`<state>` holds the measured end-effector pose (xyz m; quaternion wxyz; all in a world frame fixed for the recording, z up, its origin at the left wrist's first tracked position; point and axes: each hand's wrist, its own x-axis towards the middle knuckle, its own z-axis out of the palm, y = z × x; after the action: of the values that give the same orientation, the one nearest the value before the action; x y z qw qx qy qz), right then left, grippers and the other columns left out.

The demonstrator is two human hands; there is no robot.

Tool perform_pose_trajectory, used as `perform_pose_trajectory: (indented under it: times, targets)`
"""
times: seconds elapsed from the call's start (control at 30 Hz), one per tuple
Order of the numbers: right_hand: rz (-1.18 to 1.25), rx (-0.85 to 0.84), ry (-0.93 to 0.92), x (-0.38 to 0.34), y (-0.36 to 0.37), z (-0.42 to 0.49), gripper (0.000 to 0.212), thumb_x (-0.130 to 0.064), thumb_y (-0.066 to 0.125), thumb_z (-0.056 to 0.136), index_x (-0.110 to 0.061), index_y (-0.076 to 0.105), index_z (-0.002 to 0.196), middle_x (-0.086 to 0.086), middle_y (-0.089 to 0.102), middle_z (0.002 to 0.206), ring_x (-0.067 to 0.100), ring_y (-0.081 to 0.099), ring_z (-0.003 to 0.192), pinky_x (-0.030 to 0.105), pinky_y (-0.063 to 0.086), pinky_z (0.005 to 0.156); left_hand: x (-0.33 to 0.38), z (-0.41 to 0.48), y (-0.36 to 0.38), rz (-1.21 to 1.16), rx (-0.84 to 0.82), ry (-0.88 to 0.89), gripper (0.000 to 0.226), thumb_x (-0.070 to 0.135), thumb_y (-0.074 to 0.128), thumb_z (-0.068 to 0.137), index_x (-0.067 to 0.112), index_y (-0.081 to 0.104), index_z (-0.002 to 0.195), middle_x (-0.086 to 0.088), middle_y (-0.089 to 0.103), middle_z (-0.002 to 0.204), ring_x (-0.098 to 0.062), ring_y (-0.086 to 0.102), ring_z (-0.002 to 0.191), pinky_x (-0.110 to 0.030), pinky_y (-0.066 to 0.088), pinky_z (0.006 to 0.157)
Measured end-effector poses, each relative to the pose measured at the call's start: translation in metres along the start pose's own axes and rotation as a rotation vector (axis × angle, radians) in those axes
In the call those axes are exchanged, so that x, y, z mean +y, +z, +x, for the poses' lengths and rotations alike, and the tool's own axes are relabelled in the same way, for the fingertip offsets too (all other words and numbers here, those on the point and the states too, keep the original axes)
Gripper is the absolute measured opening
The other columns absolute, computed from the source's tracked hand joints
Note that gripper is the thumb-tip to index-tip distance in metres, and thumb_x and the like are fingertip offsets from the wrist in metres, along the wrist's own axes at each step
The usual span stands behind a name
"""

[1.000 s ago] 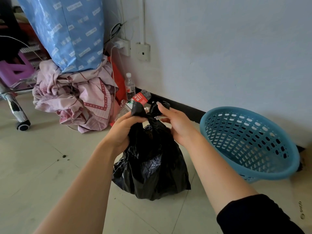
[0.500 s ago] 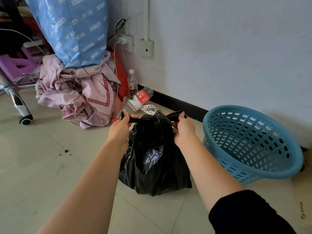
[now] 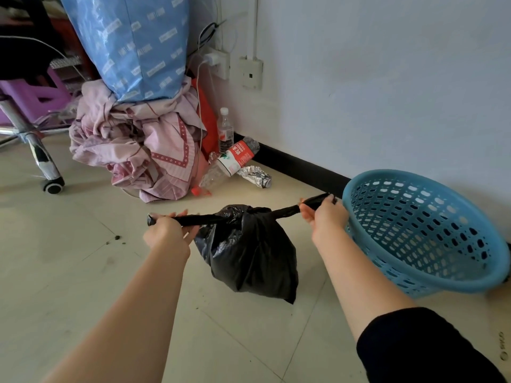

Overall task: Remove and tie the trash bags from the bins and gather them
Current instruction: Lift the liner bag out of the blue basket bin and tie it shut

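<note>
Pale tiled floor (image 3: 69, 272) meets a white wall (image 3: 387, 78), open leftward. Left hand (image 3: 166, 233) and right hand (image 3: 326, 219) clench fingers on the black trash bag (image 3: 249, 252)'s twisted ends, beside the blue bin (image 3: 425, 233).

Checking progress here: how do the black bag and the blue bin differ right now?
The black bag is soft, opaque and cinched at its neck; the blue bin is rigid, perforated and open. The left hand and right hand grip the bag's ends; the bin lies tipped and unlined.
</note>
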<state>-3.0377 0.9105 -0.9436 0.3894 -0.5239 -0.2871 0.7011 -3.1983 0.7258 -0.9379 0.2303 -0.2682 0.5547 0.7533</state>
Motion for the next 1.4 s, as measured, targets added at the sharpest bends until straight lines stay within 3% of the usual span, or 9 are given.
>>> perform_pose_trajectory:
  times: [0.1, 0.2, 0.3, 0.47, 0.57, 0.67, 0.9, 1.27, 1.4]
  targets:
    - [-0.15, -0.052, -0.032, 0.01, 0.004, 0.002, 0.033, -0.039, 0.032, 0.104, -0.012, 0.045, 0.119, 0.018, 0.072, 0.081, 0.018, 0.064, 0.042, 0.021, 0.048, 0.038, -0.001, -0.002, 0.0, 0.137, -0.066, 0.012, 0.047, 0.051, 0.034, 0.098, 0.009, 0.054, 0.1, -0.008, 0.066, 0.095, -0.032, 0.069, 0.073, -0.036, 0.06, 0.055]
    - [-0.193, -0.191, 0.104, 0.018, 0.003, 0.001, 0.05, -0.048, 0.045, 0.097, -0.004, 0.054, 0.118, 0.019, 0.072, 0.097, 0.019, 0.068, 0.06, 0.025, 0.05, 0.049, -0.012, -0.005, 0.002, 0.232, -0.289, -0.073, 0.05, 0.054, 0.043, 0.094, 0.008, 0.048, 0.112, -0.012, 0.059, 0.106, -0.033, 0.065, 0.095, -0.046, 0.056, 0.081]
    - [-0.27, -0.314, 0.161, 0.032, 0.008, -0.007, 0.043, -0.037, 0.07, 0.085, -0.005, 0.062, 0.114, 0.013, 0.07, 0.106, 0.016, 0.064, 0.073, 0.024, 0.049, 0.057, -0.027, -0.008, 0.009, 0.437, -0.421, -0.018, 0.033, 0.036, 0.061, 0.091, 0.009, 0.06, 0.11, -0.004, 0.065, 0.1, -0.02, 0.065, 0.097, -0.034, 0.055, 0.074]
    - [-0.217, -0.352, 0.16, 0.045, 0.023, -0.019, 0.016, -0.02, 0.063, 0.093, -0.007, 0.071, 0.097, 0.004, 0.072, 0.098, 0.009, 0.054, 0.067, 0.02, 0.042, 0.057, -0.044, -0.006, 0.021, 0.487, -0.269, 0.145, 0.022, 0.031, 0.064, 0.09, 0.009, 0.064, 0.092, -0.004, 0.067, 0.085, -0.019, 0.066, 0.078, -0.035, 0.056, 0.076]
    - [-0.146, -0.328, 0.163, 0.046, 0.026, -0.018, 0.024, -0.022, 0.053, 0.099, -0.005, 0.069, 0.092, 0.009, 0.073, 0.102, 0.01, 0.055, 0.067, 0.02, 0.044, 0.057, -0.049, -0.001, 0.019, 0.57, -0.115, 0.268, 0.033, 0.038, 0.061, 0.09, 0.007, 0.063, 0.082, -0.015, 0.07, 0.089, -0.031, 0.068, 0.08, -0.045, 0.056, 0.082]
    - [-0.164, -0.289, 0.139, 0.04, 0.026, -0.019, 0.027, -0.021, 0.051, 0.1, -0.003, 0.066, 0.086, 0.009, 0.072, 0.087, 0.01, 0.056, 0.06, 0.019, 0.047, 0.053, -0.05, 0.002, 0.019, 0.601, -0.066, 0.348, 0.038, 0.039, 0.06, 0.09, 0.008, 0.055, 0.069, -0.019, 0.069, 0.088, -0.035, 0.068, 0.079, -0.047, 0.056, 0.079]
    - [-0.202, -0.133, 0.051, 0.023, 0.026, -0.015, 0.022, -0.015, 0.053, 0.099, -0.001, 0.055, 0.082, 0.013, 0.064, 0.072, 0.016, 0.061, 0.053, 0.025, 0.056, 0.06, -0.04, 0.0, 0.015, 0.758, -0.035, 0.603, 0.025, 0.032, 0.057, 0.093, 0.008, 0.054, 0.085, -0.01, 0.058, 0.085, -0.029, 0.054, 0.081, -0.037, 0.046, 0.076]
    - [-0.358, 0.142, 0.023, 0.034, 0.001, 0.003, 0.015, -0.016, 0.058, 0.096, -0.001, 0.058, 0.095, 0.012, 0.061, 0.061, 0.014, 0.059, 0.035, 0.022, 0.055, 0.043, -0.041, 0.017, -0.008, 0.882, -0.082, 0.549, 0.034, 0.037, 0.057, 0.091, 0.005, 0.064, 0.083, -0.014, 0.069, 0.086, -0.029, 0.063, 0.078, -0.032, 0.045, 0.063]
    - [-0.595, 0.045, -0.11, 0.038, 0.001, 0.002, 0.025, -0.028, 0.05, 0.1, -0.006, 0.056, 0.089, 0.015, 0.069, 0.078, 0.024, 0.068, 0.056, 0.035, 0.061, 0.059, -0.041, 0.021, -0.01, 0.948, -0.191, 0.43, 0.035, 0.045, 0.051, 0.093, 0.012, 0.062, 0.092, -0.012, 0.068, 0.092, -0.032, 0.065, 0.086, -0.042, 0.056, 0.078]
